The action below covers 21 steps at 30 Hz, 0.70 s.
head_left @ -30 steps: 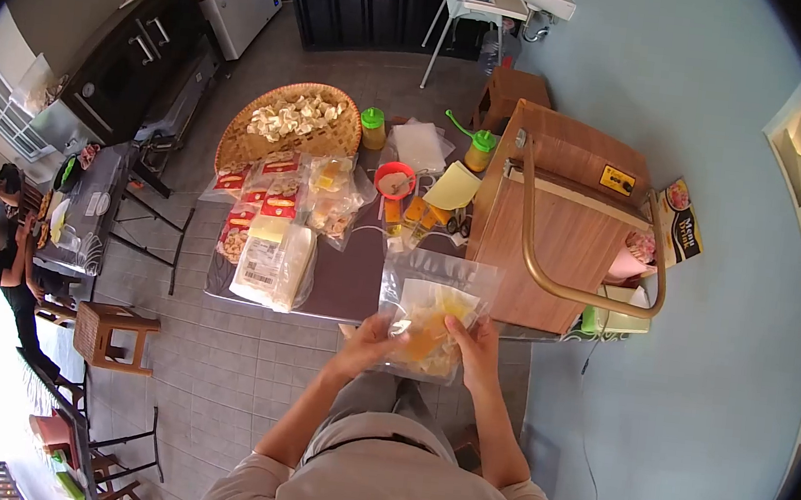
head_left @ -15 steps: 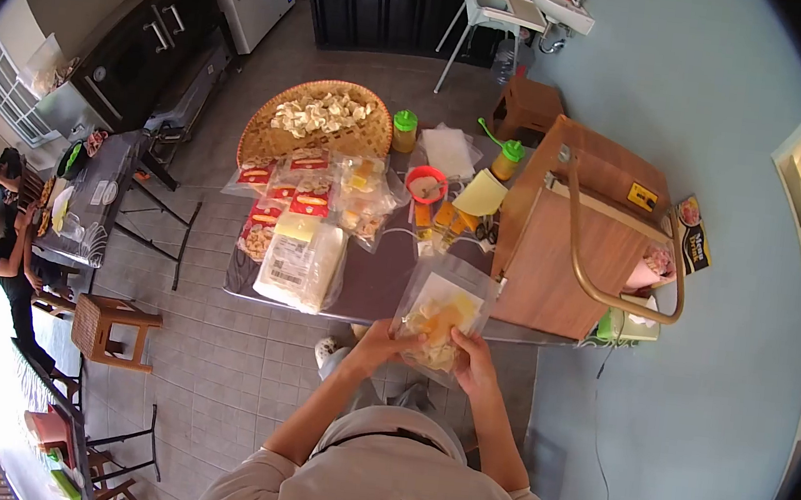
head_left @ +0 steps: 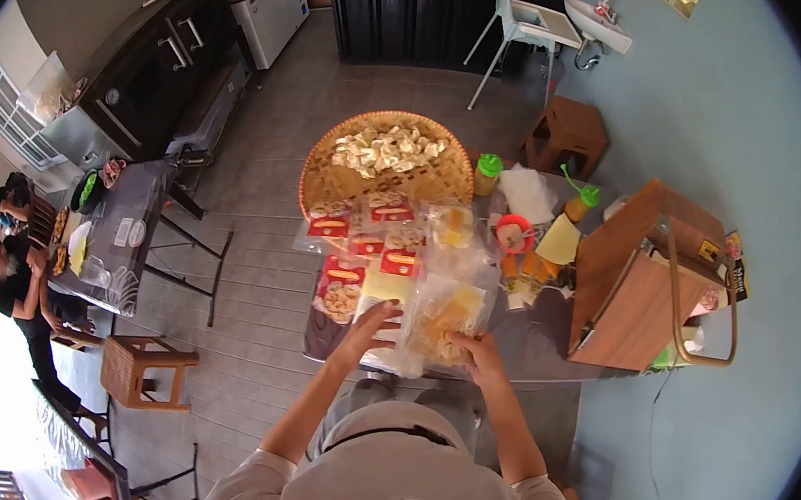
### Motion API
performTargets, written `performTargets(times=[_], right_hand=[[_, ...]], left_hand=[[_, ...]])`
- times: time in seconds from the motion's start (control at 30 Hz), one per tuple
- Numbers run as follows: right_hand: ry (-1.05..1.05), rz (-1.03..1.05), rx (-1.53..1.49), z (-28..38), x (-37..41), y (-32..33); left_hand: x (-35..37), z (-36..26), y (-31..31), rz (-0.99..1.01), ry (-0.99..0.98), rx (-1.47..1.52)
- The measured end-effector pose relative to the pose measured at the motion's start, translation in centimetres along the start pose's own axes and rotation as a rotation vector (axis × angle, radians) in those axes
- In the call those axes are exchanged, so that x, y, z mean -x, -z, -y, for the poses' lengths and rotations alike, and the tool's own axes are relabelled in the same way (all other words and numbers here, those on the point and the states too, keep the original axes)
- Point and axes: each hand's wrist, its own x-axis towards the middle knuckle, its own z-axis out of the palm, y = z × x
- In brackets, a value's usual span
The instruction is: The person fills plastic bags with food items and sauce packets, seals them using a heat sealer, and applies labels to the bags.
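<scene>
My right hand [head_left: 479, 358] pinches the lower right edge of a clear plastic bag [head_left: 443, 325], which holds pale food pieces and a yellow-orange sachet. The bag overlaps the right side of a white plastic-wrapped pack [head_left: 389, 357] at the front of the table. Over the left part of that pack, my left hand [head_left: 370, 335] has its fingers spread and holds nothing. Just beyond it lie several clear bags with red labels [head_left: 391, 208]. Another clear bag with a yellow sachet [head_left: 452, 224] rests to their right.
A round woven tray [head_left: 326, 169] with pale dried pieces [head_left: 391, 150] stands behind the bags. Green-capped bottles [head_left: 487, 176], a red bowl [head_left: 513, 234] and orange sachets [head_left: 530, 267] are on the right, beside a wooden cabinet [head_left: 625, 293]. Two people [head_left: 15, 273] are at a table on the left.
The bag has moved from the front edge onto the white pack, to the left. My left hand has let go of it. The view has swung left.
</scene>
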Motion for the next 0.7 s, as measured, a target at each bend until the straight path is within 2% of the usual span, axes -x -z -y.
performTargets(times=[0.03, 0.07, 0.1, 0.23, 0.3, 0.33, 0.4, 0.43, 0.47, 0.5, 0.53, 0.57, 0.6, 0.63, 0.67, 0.7], right_hand=[[-0.01, 0.049, -0.103, -0.2, -0.3, -1.4], [-0.015, 0.097, -0.199, 0.0, -0.7, -2.3], [-0.056, 0.11, 0.038, 0.0, -1.4, -2.8], [0.09, 0.123, 0.072, 0.1, -2.6, -5.3], [-0.084, 0.189, -0.198, 3.1, -1.2, -6.4], [-0.087, 0.18, -0.195, 3.2, -1.5, -6.2], [0.015, 0.102, 0.23, 3.3, -2.4, -5.6], [0.016, 0.105, 0.231, 3.3, -3.0, -5.3], [0.107, 0.076, 0.287, 3.2, -3.6, -4.9], [0.196, 0.048, 0.344, 3.5, -3.8, -5.1], [0.19, 0.056, 0.348, 3.7, -3.9, -5.7], [0.473, -0.101, 0.622, 4.3, -3.5, -7.1], [0.761, -0.266, 0.892, 4.8, -3.4, -8.1], [0.879, -0.195, 1.044, 4.8, -3.6, -8.4], [0.877, -0.195, 1.046, 4.8, -3.3, -9.0], [0.881, -0.08, 1.178, 4.8, -2.6, -9.9]], left_hand=[[-0.4, -0.3, 1.1, 0.002, 0.002, -0.008], [-1.1, -0.5, 2.0, 0.109, 0.056, -0.178], [-1.9, -0.5, 2.7, 0.217, 0.112, -0.345], [-3.9, 0.0, 3.2, 0.164, 0.005, -0.251], [-3.9, -0.4, 2.1, 0.134, 0.013, 0.194], [-3.8, -0.4, 1.9, 0.109, 0.02, 0.419], [-4.6, 1.9, 3.1, 0.185, 0.067, 0.457], [-5.2, 3.0, 3.8, 0.26, 0.108, 0.49], [-5.1, 2.7, 3.5, 0.256, 0.105, 0.491], [-4.8, 2.1, 2.7, 0.069, 0.081, 0.344], [-4.6, 1.8, 2.3, -0.118, 0.059, 0.196], [-5.4, 2.6, 2.9, -0.031, -0.019, 0.227], [-5.5, 2.1, 2.7, -0.034, -0.02, 0.23], [-5.8, 1.6, 2.2, 0.162, -0.093, 0.508], [-6.1, 1.0, 1.6, 0.361, -0.168, 0.783], [-6.3, 0.6, 1.1, 0.256, -0.19, 0.661]])
